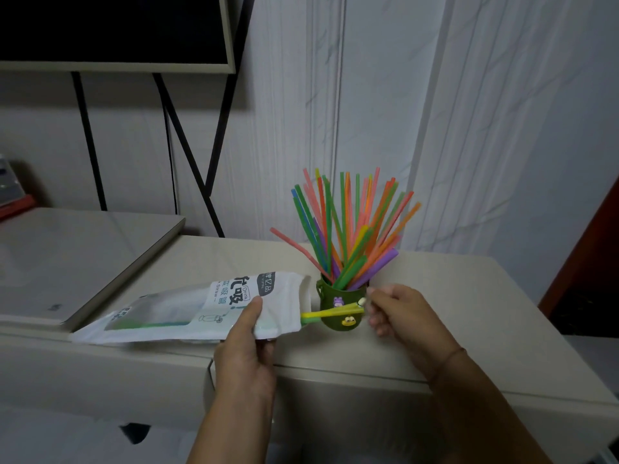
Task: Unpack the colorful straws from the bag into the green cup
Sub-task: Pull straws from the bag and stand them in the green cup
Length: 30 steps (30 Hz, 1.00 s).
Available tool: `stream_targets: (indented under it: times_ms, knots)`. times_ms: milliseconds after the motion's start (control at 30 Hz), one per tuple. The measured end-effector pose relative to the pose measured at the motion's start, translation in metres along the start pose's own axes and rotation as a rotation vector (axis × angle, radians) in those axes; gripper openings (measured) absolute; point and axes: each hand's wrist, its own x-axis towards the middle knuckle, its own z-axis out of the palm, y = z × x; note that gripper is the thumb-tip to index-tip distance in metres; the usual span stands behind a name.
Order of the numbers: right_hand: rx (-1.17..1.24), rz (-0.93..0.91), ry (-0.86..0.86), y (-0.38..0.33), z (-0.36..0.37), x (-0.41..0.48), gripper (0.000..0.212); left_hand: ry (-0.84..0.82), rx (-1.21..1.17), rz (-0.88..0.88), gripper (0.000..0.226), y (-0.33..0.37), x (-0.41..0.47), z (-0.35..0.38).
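**Colleague:** What is nearest to you?

**Operator:** My left hand (246,343). Its grip pinches the near edge of the bag (187,309), thumb on top and fingers tucked underneath. My right hand (398,316) is just beyond it, fingers curled, and its grip pinches the tips of the yellow-green straws (330,312).

**Colleague:** Where do those straws sit?

**Operator:** They stick out of the bag's open mouth and lie almost level, crossing in front of the green cup (330,294). Their far ends are between my fingertips.

**Colleague:** What does the bag look like?

**Operator:** It's a white pouch with dark printed lettering, lying flat on the desk (469,313) with its mouth towards the cup. Through a clear window on its left half I see a few green straws inside.

**Colleague:** And the cup?

**Operator:** It's small and dark green, standing upright just beside the bag's mouth. It has a purple figure and a yellow frog face stuck on its front. The bundle of straws (348,229) fans out of it in pink, orange, green, yellow, blue and purple. One pink straw leans far to the left, and a thicker purple one tilts right.

**Colleague:** Anything behind that?

**Operator:** There's a pale flat panel (67,262) to the left, then a dark screen (110,28) on black legs against the white wall.
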Motion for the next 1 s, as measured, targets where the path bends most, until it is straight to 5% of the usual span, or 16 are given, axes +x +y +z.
stream_targets:
  times_ms: [133,233,467,767,1000]
  knots:
    - [0.33,0.304,-0.306,-0.009,0.004,-0.014,0.037,0.007,-0.005,0.132,0.029,-0.001,-0.006,0.003]
    - [0.367,0.395,-0.377,-0.006,0.008,-0.016,0.053,0.021,0.093,0.318,0.033,-0.001,-0.013,0.008]
    - [0.409,0.269,-0.413,-0.004,0.037,-0.023,0.013,-0.077,0.231,0.487,0.025,-0.004,-0.025,0.012]
    - [0.282,0.041,-0.148,-0.009,0.016,-0.015,0.008,0.03,0.045,0.225,0.025,0.004,-0.008,0.001]
    - [0.326,0.015,-0.205,-0.012,0.016,-0.018,0.01,-0.027,-0.01,0.088,0.022,0.0,-0.006,0.002]
